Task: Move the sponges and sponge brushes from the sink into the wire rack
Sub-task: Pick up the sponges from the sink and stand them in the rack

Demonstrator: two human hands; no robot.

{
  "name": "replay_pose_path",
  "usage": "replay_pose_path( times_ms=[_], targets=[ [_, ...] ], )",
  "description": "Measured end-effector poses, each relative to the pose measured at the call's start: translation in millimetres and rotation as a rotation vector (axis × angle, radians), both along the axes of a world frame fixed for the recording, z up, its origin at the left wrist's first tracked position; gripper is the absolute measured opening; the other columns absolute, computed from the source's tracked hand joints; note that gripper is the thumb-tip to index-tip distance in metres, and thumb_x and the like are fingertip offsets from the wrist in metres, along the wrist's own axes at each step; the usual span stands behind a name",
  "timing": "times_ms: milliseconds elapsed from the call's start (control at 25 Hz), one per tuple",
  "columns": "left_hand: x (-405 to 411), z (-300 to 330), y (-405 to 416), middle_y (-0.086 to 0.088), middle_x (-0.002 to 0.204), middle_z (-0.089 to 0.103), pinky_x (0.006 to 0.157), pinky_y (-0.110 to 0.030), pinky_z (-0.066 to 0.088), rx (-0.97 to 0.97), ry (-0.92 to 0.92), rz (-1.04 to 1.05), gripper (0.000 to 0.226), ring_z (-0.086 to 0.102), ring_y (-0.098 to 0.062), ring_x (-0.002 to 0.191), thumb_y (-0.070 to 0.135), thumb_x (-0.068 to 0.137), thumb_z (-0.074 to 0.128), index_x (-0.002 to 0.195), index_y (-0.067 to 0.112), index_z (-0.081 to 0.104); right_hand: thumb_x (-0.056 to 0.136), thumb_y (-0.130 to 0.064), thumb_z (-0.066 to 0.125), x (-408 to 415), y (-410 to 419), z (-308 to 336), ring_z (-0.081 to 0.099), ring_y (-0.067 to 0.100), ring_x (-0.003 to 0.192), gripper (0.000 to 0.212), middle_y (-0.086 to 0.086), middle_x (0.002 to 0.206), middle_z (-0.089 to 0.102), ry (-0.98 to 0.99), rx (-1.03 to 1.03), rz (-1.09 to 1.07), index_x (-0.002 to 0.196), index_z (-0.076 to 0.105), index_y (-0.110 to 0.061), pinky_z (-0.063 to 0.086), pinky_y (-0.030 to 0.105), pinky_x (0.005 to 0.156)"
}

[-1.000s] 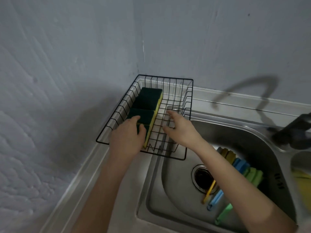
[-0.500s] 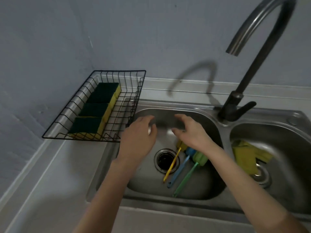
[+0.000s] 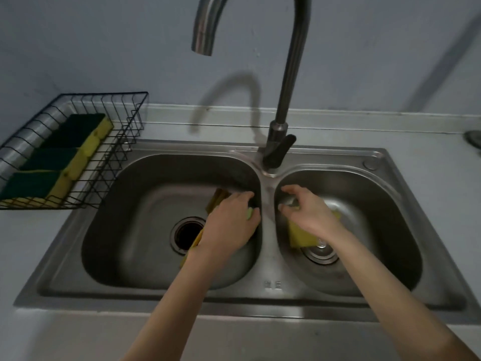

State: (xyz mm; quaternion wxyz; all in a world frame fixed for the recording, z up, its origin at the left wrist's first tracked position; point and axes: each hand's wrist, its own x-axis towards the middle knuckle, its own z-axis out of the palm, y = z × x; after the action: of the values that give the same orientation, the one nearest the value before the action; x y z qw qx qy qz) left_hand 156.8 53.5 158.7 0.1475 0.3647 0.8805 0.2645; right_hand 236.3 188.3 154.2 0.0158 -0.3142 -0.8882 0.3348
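Observation:
The black wire rack stands on the counter at the left and holds three green-and-yellow sponges in a row. In the left basin of the sink, my left hand curls over the heads of the sponge brushes. A green head shows between thumb and fingers, a yellow head behind the hand, and a yellow handle under my wrist. In the right basin, my right hand hovers with fingers apart over a yellow sponge.
A tall curved faucet rises from the back rim between the basins, its spout above the left basin. Each basin has a drain, left drain and right drain. A wall runs close behind. A round metal object sits at the right edge.
Both hands left the rack and moved right into the sink. The left hand has come down onto the brush heads; the right hand crossed into the right basin above the yellow sponge.

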Motion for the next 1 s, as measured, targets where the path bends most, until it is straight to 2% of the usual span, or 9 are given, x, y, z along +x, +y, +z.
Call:
replay_pose_path(
  times_ms=[200, 440, 640, 800, 1000],
  targets=[
    [27.9, -19.3, 56.6, -0.007, 0.143, 0.042, 0.107, -0.038, 0.038, -0.109, -0.043, -0.169, 0.049, 0.042, -0.024, 0.129, 0.025, 0.091, 0.045, 0.137, 0.013, 0.034, 0.087, -0.02, 0.055, 25.9, 50.9, -20.6, 0.048, 0.028, 0.123, 0.047, 0.012, 0.136, 0.05, -0.093, 0.019, -0.036, 0.133, 0.043, -0.016, 0.038, 0.029, 0.096],
    [34.4, -59.9, 121.5, -0.013, 0.141, 0.039, 0.104, -0.044, 0.038, -0.314, -0.061, -0.33, 0.052, 0.04, -0.032, 0.127, 0.023, 0.089, 0.047, 0.136, 0.007, 0.031, 0.085, -0.019, 0.059, 33.0, 106.5, -62.6, 0.049, 0.03, 0.123, 0.05, 0.015, 0.135, 0.051, -0.188, -0.039, -0.053, 0.132, 0.044, -0.013, 0.038, 0.03, 0.097],
    [26.8, -88.6, 154.6, -0.017, 0.149, 0.028, 0.113, -0.042, 0.027, -0.41, -0.025, -0.338, 0.058, 0.024, -0.03, 0.139, 0.018, 0.09, 0.047, 0.14, 0.002, 0.022, 0.083, -0.022, 0.056, 33.3, 134.9, -104.8, 0.038, 0.036, 0.129, 0.063, 0.017, 0.14, 0.041, -0.368, -0.036, -0.059, 0.14, 0.029, -0.017, 0.034, 0.042, 0.106],
    [16.5, -103.3, 167.3, -0.015, 0.155, 0.014, 0.118, -0.044, 0.016, -0.51, -0.048, -0.317, 0.068, 0.011, -0.031, 0.143, 0.021, 0.09, 0.047, 0.144, 0.005, 0.008, 0.08, -0.01, 0.056, 29.6, 144.3, -123.2, 0.03, 0.037, 0.131, 0.071, 0.018, 0.144, 0.031, -0.409, -0.06, -0.072, 0.142, 0.02, -0.012, 0.031, 0.044, 0.107],
    [12.9, -110.6, 173.0, -0.016, 0.15, 0.022, 0.114, -0.045, 0.021, -0.5, -0.099, -0.312, 0.066, 0.023, -0.033, 0.137, 0.019, 0.089, 0.05, 0.143, 0.008, 0.014, 0.08, -0.004, 0.055, 25.6, 147.3, -132.8, 0.027, 0.039, 0.129, 0.069, 0.019, 0.14, 0.032, -0.353, -0.079, -0.104, 0.14, 0.022, -0.012, 0.033, 0.043, 0.105]
  ],
)
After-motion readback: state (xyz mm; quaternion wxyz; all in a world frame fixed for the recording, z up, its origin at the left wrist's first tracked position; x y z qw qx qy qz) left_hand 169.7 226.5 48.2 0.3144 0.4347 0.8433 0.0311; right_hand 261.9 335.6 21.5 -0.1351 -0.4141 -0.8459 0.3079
